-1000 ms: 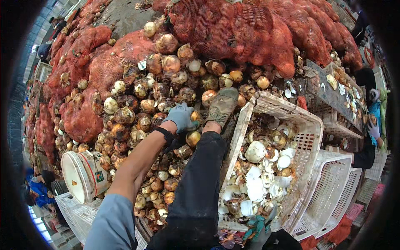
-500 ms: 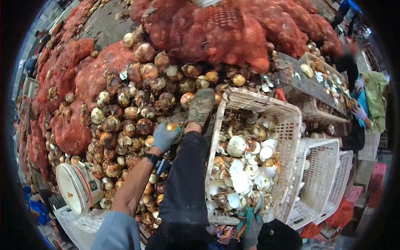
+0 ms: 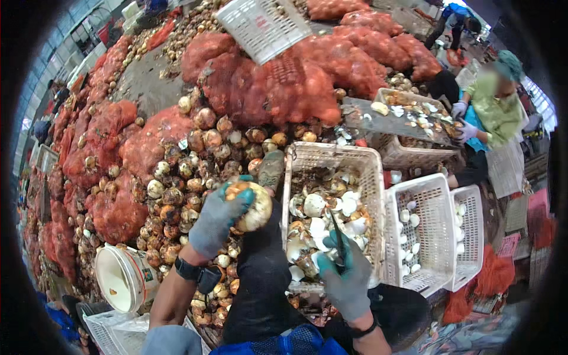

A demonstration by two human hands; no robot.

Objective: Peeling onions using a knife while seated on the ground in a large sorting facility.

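My left hand (image 3: 218, 222), in a grey glove with green fingers, is closed round a large onion (image 3: 258, 208) with pale flesh and brown skin, held up above my leg. In my gloved right hand (image 3: 346, 273) is a knife (image 3: 338, 234), its dark blade pointing up and away over the crate. A white plastic crate (image 3: 380, 195) stands between my legs, holding onion skins, cut pieces and white peeled layers (image 3: 319, 232). To the left of my left hand lies a big heap of unpeeled onions (image 3: 171, 198), brown and dirty.
Red mesh sacks of onions (image 3: 266, 89) are piled beyond the heap. A white bucket (image 3: 121, 278) lies tipped at the left. Two white crates (image 3: 421, 236) with peeled onions stand at the right. Past them, a co-worker (image 3: 494, 106) works at a board (image 3: 408, 121).
My left hand has lifted an onion from the heap and brought it nearer. My right hand has risen with the knife from the crate's near edge. The view has tilted up.
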